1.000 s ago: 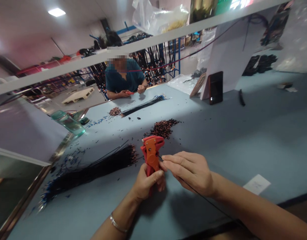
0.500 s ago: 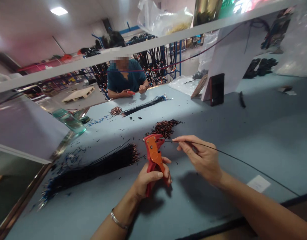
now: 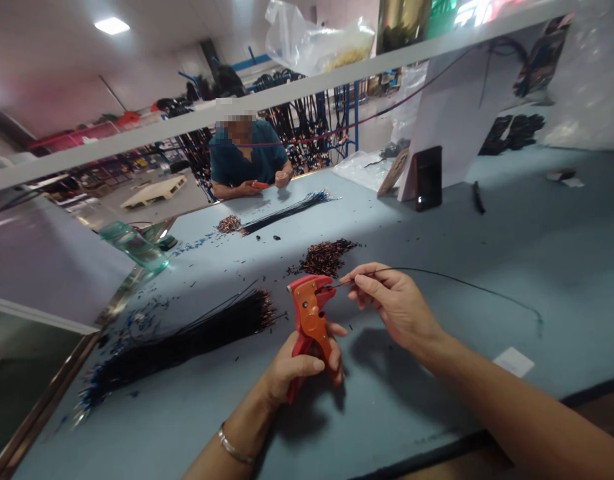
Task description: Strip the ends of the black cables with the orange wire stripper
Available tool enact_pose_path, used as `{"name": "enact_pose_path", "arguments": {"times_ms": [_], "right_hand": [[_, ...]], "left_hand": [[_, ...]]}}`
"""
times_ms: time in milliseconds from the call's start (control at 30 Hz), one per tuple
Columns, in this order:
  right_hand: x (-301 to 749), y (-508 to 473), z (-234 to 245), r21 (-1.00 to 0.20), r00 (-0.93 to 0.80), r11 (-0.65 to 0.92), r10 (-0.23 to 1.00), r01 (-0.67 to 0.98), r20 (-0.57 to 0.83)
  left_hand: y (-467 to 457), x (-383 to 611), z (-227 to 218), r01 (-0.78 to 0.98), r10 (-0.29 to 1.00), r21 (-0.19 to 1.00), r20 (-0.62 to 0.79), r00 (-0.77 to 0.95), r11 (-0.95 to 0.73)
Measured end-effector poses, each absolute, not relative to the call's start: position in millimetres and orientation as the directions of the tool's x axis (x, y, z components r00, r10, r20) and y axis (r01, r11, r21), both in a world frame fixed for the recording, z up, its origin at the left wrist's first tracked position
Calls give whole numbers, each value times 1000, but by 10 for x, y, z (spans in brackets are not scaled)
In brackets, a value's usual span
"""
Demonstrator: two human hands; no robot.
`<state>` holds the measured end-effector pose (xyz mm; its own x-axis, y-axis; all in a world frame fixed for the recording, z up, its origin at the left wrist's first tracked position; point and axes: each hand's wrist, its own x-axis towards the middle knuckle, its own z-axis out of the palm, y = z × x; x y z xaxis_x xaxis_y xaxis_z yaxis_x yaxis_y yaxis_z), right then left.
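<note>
My left hand (image 3: 307, 363) is wrapped round the handles of a red and orange wire stripper (image 3: 313, 313), its jaws pointing right. Between finger and thumb, my right hand (image 3: 391, 300) pinches a thin black wire (image 3: 457, 273). One end of the wire is at the stripper's jaws; whether it sits between them I cannot tell. The rest trails off to the right in a curve. Left of the stripper lies a thick bundle of black wires (image 3: 187, 340) with coppery ends. Just behind the tool is a heap of short black and copper scraps (image 3: 327, 257).
Across the table (image 3: 561, 267) a person (image 3: 249, 157) holds a red tool, beside a second wire bundle (image 3: 287, 212) and a copper scrap pile (image 3: 229, 224). A green bottle (image 3: 137, 248) lies at the left edge. A phone (image 3: 427, 179) leans against a panel; a white label (image 3: 514, 362) lies at right.
The wire's end has come closer to the stripper's jaws, my right hand shifting slightly left with it. Its far end has swung upward and left. The stripper sits slightly lower in view.
</note>
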<state>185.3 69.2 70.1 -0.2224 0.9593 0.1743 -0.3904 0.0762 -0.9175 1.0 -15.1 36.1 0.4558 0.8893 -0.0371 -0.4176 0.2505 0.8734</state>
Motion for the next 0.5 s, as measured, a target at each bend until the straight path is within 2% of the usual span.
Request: {"name": "enact_pose_path", "arguments": {"times_ms": [233,500], "right_hand": [[1841,679,692,-913,-292,-2,948,-408,128],[1818,657,656,-922,-331,4,933,-387,143]], "left_hand": [[-166,13,353,-382,875,884,-57,480,268],[-175,20,371,-374,867,885,-63,495,278]]}}
